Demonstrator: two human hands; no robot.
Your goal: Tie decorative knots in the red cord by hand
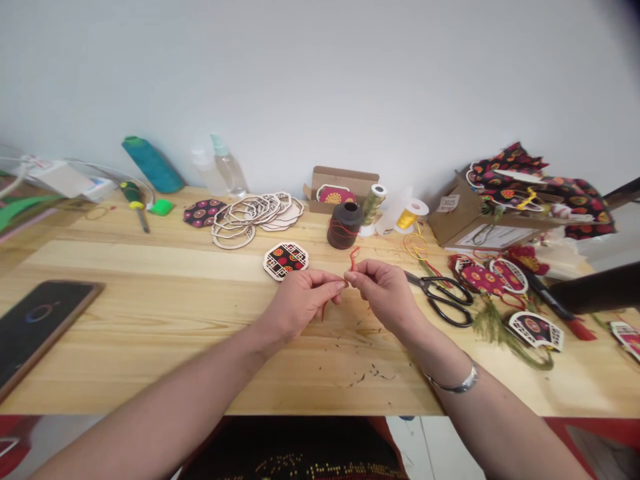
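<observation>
Over the middle of the wooden table, my left hand [307,297] and my right hand [380,287] meet fingertip to fingertip. Both pinch a thin red cord [354,257]; one end sticks up above the right fingers and another hangs below the left. The part between the fingertips is mostly hidden. Just behind my left hand lies a patterned fabric ornament [286,261] with a pale cut-out frame. Black-handled scissors [447,299] rest beside my right hand, blades partly hidden behind it. A dark thread cone [345,225] with red thread on it stands beyond the hands.
Pale cut-out frames [260,217] are piled at the back. A cardboard box [465,213] with patterned fabric stands at the back right, near tasselled ornaments [535,331]. A phone [43,320] lies left. A screwdriver [134,200] and teal thread cone [153,165] sit back left.
</observation>
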